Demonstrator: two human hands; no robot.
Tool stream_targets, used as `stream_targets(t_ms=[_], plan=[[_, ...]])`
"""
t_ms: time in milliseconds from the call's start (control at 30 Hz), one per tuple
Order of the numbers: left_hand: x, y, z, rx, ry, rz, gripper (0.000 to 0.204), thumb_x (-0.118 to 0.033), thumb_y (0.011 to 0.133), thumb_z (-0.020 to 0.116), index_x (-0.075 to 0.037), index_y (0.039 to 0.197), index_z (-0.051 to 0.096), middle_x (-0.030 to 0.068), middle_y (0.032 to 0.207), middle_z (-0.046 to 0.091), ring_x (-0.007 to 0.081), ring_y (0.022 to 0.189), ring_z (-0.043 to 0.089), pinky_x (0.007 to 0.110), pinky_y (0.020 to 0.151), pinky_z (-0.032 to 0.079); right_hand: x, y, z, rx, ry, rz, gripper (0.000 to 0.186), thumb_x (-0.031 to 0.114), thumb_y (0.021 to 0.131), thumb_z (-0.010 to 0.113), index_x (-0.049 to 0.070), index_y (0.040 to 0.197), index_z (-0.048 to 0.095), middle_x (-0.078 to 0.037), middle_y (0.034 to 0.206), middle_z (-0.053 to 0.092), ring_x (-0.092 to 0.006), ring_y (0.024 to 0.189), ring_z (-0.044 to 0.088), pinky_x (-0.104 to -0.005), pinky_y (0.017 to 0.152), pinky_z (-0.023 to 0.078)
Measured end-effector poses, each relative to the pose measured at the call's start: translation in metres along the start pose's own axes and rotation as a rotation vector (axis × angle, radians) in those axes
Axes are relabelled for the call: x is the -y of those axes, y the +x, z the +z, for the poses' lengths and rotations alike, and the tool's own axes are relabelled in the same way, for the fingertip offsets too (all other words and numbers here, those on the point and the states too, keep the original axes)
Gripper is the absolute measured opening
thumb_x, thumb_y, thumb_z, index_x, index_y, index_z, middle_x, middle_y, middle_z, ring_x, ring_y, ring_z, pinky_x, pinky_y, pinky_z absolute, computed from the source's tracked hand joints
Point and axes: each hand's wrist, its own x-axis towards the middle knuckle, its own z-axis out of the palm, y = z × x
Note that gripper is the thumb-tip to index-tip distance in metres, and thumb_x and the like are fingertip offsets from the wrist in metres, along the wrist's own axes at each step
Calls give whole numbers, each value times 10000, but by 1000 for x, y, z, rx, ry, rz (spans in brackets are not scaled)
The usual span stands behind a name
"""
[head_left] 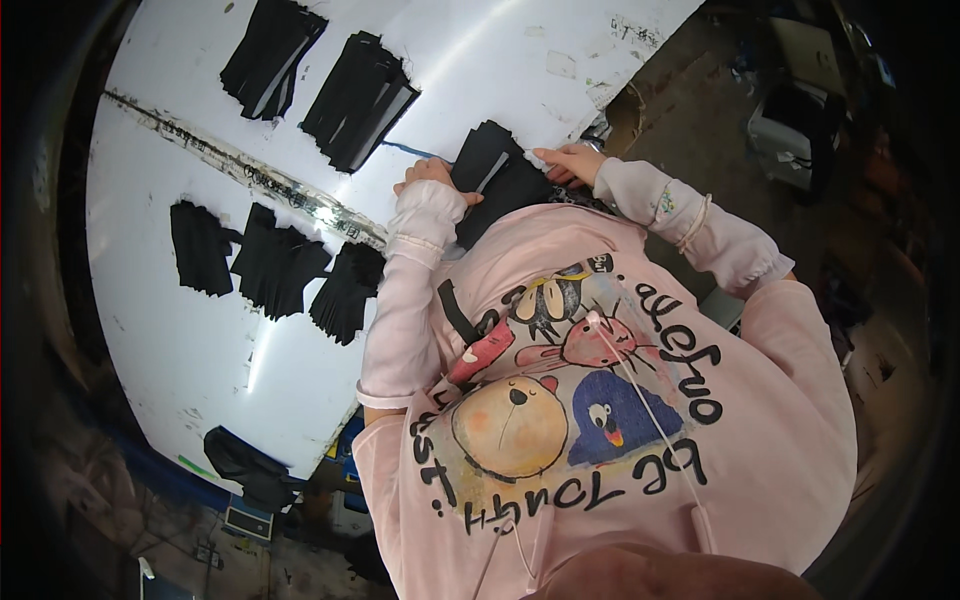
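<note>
A stack of black fabric pieces (495,172) lies at the near edge of a white table (480,60), right in front of my chest. My left hand (432,176) grips the stack's left edge, fingers curled over it. My right hand (570,160) pinches the stack's upper right corner. Both forearms wear pink sleeves. The lower part of the stack is hidden behind my pink printed shirt (600,400). A narrow black strip (458,311) lies on the shirt by my left arm.
Several more black fabric stacks sit on the table: two at the far side (270,55) (360,95) and three in a row to my left (200,245) (280,265) (348,290). A taped seam (250,170) crosses the table. A dark bundle (250,465) hangs at the table edge.
</note>
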Motion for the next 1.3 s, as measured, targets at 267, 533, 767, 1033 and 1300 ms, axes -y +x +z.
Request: stream_targets(t_ms=[267, 533, 767, 1033, 1300], plan=[[-2, -18, 33, -247, -58, 63, 639, -451, 775, 916, -123, 1279, 700, 107, 1291, 666, 326, 1260, 612, 460, 1053, 492, -1, 1, 31, 63, 202, 158, 973, 787, 836, 734, -22, 1368, 643, -220, 1248, 728, -288, 988, 773, -356, 815, 612], [-1, -57, 57, -465, -144, 338, 654, -260, 884, 825, 4, 1415, 549, 218, 1379, 635, 424, 1251, 620, 485, 1019, 531, 5, -11, 73, 26, 767, 21, 656, 198, 931, 806, -3, 1476, 501, -250, 1314, 639, -388, 1078, 745, -509, 857, 686], [20, -49, 86, -490, -272, 595, 753, -266, 991, 722, 12, 1612, 398, 280, 1502, 539, 469, 1333, 542, 500, 1134, 458, -13, 40, 88, -84, 905, -85, 577, 20, 902, 723, 34, 1426, 482, -163, 1272, 562, -329, 1102, 640, -580, 829, 697], [23, -43, 99, -587, -493, 593, 667, -290, 1009, 711, 18, 1555, 482, 282, 1418, 612, 480, 1288, 579, 512, 1127, 459, 12, -18, 80, -21, 758, 29, 657, 265, 897, 757, 86, 1487, 527, -108, 1346, 606, -290, 1246, 603, -599, 979, 544], [33, -30, 97, -555, -805, 400, 271, -211, 1000, 751, -71, 1231, 784, 149, 1131, 765, 314, 1013, 734, 395, 908, 581, 59, -50, 45, -526, -285, -1117, 385, 152, 941, 782, 86, 1301, 662, -117, 1307, 670, -359, 1257, 598, -450, 1101, 475]])
